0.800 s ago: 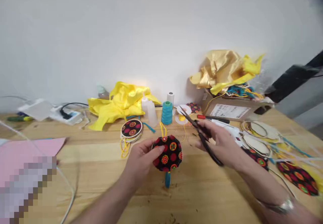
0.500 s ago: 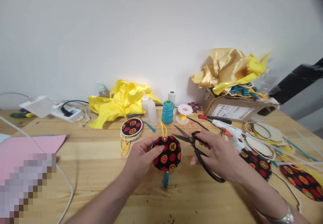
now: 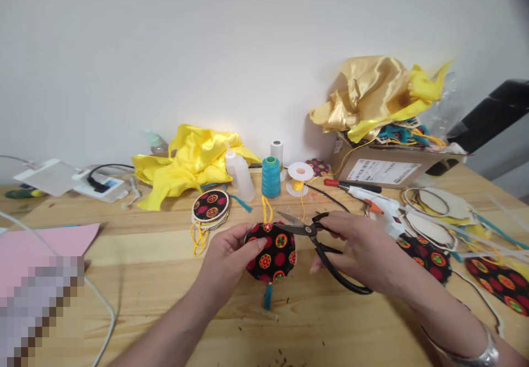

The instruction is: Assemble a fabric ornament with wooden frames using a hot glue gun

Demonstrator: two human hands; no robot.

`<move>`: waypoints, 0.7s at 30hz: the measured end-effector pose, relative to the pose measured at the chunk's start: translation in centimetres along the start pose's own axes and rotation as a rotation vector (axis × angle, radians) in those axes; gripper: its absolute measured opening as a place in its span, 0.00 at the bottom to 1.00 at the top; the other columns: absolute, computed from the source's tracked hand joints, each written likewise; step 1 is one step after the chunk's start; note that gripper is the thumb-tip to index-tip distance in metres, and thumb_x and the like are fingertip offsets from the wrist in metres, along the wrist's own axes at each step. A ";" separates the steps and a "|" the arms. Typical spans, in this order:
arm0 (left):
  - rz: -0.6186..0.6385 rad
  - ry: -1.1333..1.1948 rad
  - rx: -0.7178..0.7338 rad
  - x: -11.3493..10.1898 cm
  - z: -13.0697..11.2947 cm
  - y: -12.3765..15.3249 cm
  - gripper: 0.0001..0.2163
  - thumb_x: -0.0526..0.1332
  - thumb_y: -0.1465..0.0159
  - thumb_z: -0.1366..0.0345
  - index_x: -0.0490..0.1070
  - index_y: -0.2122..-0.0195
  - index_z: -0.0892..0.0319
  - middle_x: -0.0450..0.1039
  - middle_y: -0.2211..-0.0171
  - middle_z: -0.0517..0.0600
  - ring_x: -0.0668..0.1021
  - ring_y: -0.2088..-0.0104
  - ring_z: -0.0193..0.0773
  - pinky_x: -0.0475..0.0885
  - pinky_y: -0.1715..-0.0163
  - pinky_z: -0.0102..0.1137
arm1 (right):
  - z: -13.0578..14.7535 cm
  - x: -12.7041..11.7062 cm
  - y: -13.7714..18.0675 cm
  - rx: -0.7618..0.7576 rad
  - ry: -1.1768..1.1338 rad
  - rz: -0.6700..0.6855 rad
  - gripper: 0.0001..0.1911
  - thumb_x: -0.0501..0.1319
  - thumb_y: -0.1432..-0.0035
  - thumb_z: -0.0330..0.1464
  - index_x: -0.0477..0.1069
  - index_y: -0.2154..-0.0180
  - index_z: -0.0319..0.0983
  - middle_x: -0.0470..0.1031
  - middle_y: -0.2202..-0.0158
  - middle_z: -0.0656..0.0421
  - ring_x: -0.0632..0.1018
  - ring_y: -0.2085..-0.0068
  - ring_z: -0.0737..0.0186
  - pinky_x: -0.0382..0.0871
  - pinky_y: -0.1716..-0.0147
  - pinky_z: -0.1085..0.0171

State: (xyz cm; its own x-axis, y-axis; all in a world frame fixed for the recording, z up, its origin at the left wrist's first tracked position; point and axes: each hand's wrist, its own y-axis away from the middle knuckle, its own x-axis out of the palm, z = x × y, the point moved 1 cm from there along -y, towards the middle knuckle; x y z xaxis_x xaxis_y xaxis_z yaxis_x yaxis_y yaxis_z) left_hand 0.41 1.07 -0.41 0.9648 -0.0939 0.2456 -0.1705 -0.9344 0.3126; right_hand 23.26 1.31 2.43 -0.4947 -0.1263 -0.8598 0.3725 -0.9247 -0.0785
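My left hand (image 3: pixel 231 257) pinches the left edge of a round patterned fabric ornament (image 3: pixel 270 257), black with red, orange and green motifs. A yellow cord loop (image 3: pixel 268 210) sticks up from its top, and a short blue tassel (image 3: pixel 268 296) hangs below. In my right hand (image 3: pixel 359 246) are black-handled scissors (image 3: pixel 309 230), their blades parted and pointing left. The lower blade lies at the ornament's top right edge; whether it touches the fabric I cannot tell.
Behind stand a blue thread cone (image 3: pixel 271 178), a spool of yellow cord (image 3: pixel 298 182) and a squeeze bottle (image 3: pixel 244 178). Fabric-covered hoops (image 3: pixel 210 207) lie left of them. At right are a glue gun (image 3: pixel 378 204) and a cardboard box (image 3: pixel 380 168) topped with gold fabric (image 3: pixel 367 91).
The scissor blades have come closer together, along the top of the ornament. My left hand still holds the ornament, and the camera view has shifted slightly.
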 end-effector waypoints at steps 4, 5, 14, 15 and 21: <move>0.000 0.003 0.014 -0.1 0.0 0.1 0.10 0.68 0.47 0.64 0.78 0.64 0.60 0.81 0.73 0.51 0.80 0.76 0.37 0.74 0.75 0.27 | -0.2 0.1 0.0 0.004 0.049 0.022 0.18 0.68 0.56 0.47 0.73 0.71 0.40 0.71 0.71 0.60 0.69 0.70 0.63 0.58 0.73 0.66; 0.001 0.005 0.015 -0.1 0.0 0.2 0.10 0.68 0.47 0.64 0.78 0.65 0.60 0.81 0.73 0.51 0.80 0.75 0.37 0.75 0.74 0.28 | -0.2 0.1 0.0 0.004 0.061 0.025 0.18 0.68 0.55 0.47 0.73 0.72 0.40 0.71 0.72 0.60 0.69 0.71 0.63 0.58 0.73 0.66; -0.003 0.004 -0.004 0.1 -0.1 0.3 0.09 0.68 0.48 0.65 0.78 0.65 0.60 0.81 0.73 0.51 0.80 0.76 0.37 0.74 0.76 0.27 | -0.4 0.2 -0.1 -0.026 0.090 0.009 0.17 0.68 0.55 0.47 0.73 0.72 0.40 0.71 0.73 0.60 0.69 0.73 0.65 0.55 0.75 0.67; -0.005 0.003 -0.006 0.1 -0.1 0.3 0.09 0.68 0.48 0.65 0.78 0.65 0.60 0.81 0.73 0.51 0.80 0.76 0.37 0.74 0.76 0.27 | -0.5 0.2 -0.1 -0.024 0.099 0.007 0.17 0.68 0.55 0.47 0.73 0.72 0.40 0.71 0.73 0.60 0.69 0.73 0.65 0.55 0.75 0.67; -0.006 -0.007 0.008 0.0 -0.1 0.2 0.10 0.68 0.48 0.65 0.78 0.64 0.60 0.81 0.72 0.51 0.79 0.76 0.36 0.74 0.76 0.26 | -0.7 0.3 -0.1 -0.024 0.154 -0.011 0.17 0.69 0.56 0.45 0.72 0.73 0.39 0.71 0.73 0.60 0.69 0.73 0.65 0.56 0.75 0.67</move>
State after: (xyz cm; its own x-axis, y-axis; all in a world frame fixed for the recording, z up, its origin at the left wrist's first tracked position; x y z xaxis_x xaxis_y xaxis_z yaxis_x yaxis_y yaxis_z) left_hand 0.40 0.95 -0.29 0.9671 -0.0908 0.2376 -0.1633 -0.9378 0.3065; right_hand 23.60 1.60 1.80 -0.3735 -0.0583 -0.9258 0.3871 -0.9168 -0.0985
